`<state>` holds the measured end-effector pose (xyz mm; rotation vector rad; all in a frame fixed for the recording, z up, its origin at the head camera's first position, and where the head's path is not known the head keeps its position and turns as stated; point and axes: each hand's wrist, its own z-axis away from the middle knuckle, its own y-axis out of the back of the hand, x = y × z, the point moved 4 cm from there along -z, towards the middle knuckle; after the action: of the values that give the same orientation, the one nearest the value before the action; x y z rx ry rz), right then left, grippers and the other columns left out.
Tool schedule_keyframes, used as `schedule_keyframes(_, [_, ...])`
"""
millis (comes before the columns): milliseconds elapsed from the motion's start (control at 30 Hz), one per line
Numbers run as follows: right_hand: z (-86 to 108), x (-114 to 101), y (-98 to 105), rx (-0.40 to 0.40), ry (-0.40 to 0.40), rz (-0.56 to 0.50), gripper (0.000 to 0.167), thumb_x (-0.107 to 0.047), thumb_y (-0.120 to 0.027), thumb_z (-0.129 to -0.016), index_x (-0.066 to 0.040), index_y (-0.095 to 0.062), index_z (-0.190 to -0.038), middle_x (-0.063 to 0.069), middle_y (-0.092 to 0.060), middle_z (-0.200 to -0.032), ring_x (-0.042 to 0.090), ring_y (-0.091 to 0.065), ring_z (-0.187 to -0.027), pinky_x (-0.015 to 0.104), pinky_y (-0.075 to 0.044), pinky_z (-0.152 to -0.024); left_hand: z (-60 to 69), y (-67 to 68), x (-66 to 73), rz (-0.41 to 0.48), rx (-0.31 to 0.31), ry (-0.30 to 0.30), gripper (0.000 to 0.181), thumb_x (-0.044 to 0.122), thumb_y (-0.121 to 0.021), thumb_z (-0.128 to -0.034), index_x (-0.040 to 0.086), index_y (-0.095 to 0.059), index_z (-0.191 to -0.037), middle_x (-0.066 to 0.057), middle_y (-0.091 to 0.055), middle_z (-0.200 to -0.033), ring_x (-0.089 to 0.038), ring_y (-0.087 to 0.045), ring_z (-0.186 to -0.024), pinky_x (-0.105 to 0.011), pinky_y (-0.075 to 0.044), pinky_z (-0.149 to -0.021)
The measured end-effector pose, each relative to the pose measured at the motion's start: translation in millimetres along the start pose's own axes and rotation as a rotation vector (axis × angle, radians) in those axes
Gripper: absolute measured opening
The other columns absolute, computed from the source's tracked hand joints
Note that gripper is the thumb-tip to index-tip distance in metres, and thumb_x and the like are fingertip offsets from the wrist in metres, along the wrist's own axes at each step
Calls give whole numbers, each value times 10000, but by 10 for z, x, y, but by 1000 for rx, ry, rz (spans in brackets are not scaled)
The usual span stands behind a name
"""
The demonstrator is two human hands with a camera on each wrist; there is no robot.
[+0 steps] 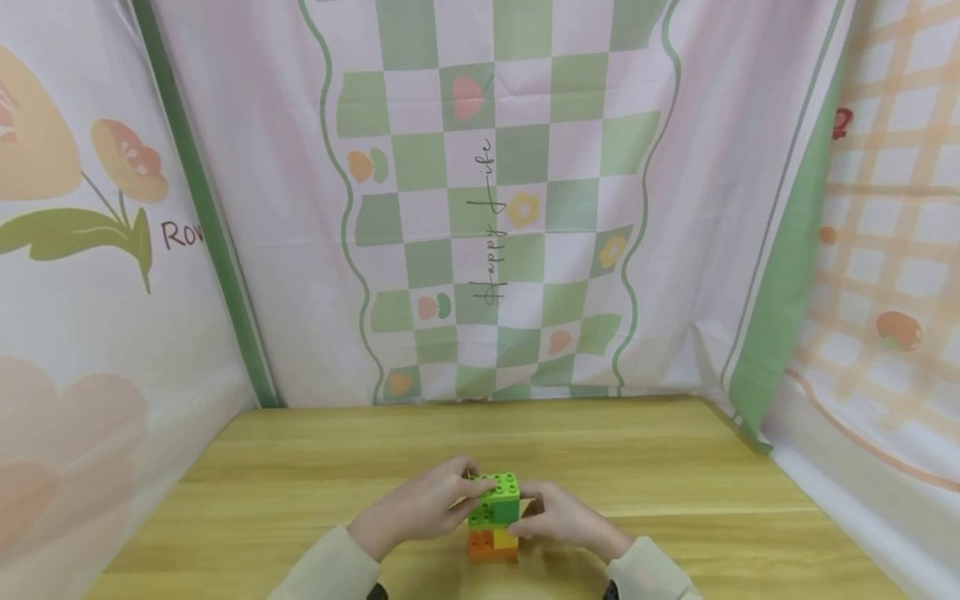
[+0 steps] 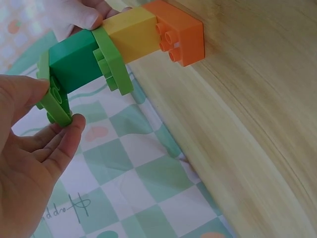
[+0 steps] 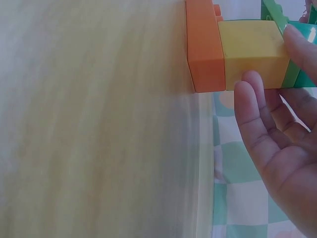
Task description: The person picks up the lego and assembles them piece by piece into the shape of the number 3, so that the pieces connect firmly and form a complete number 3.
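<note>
A tower of toy building blocks stands on the table. At its base is an orange block (image 1: 482, 550), with a yellow block (image 2: 133, 34) above it. Over that come a flat light green block (image 2: 113, 64) and a dark green block (image 2: 74, 59). My left hand (image 1: 427, 504) pinches another flat light green block (image 1: 506, 483) at the very top, thumb on one face and fingertips on its edge. From the other side my right hand (image 1: 566, 521) holds the tower around its middle, with fingers by the yellow block and thumb near the lower light green one.
The wooden table (image 1: 315, 467) spreads out around the tower. A checked curtain (image 1: 517, 275) hangs behind its far edge. More printed cloth hangs at the left side (image 1: 90, 333) and the right side (image 1: 877, 275).
</note>
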<state>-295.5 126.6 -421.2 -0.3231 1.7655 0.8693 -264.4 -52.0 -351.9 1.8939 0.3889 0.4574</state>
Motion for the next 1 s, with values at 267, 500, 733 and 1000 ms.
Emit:
schedule_keyframes(267, [0,-8,14,0,3,5,349,-85,-643,-850,-20,-570,-1185,85,-619,-1069,225,-624,-746,316,-527,-638,-24,28,8,2,-28,33,334,63,-615,-879,84,-605,-1212,-103,-571,-1075,-58,-533,-835,-78,-422,-678])
schedule_keyframes(500, [-5,-5,14,-12,3,-4,343,-99,-646,-855,-33,-580,-1185,83,-618,-1098,259,-628,-752,325,-529,-643,-11,44,8,56,-42,68,340,82,-616,-883,97,-599,-1222,-89,-569,-1066,-60,-536,-840,-100,-436,-682])
schedule_keyframes(733, [-9,9,18,-22,3,-20,340,-91,-636,-862,-35,-575,-1192,87,-613,-1101,233,-623,-758,322,-526,-643,11,-10,-59,182,-25,130,342,116,-601,-896,133,-594,-1237,-40,-555,-1081,-91,-532,-906,-197,-478,-725])
schedule_keyframes(1000, [-9,1,15,-20,-2,-14,333,-95,-637,-863,-39,-579,-1186,96,-608,-1118,235,-623,-755,325,-526,-636,60,-86,-130,298,54,156,336,127,-614,-887,151,-607,-1222,1,-547,-1107,-90,-520,-969,-234,-477,-783])
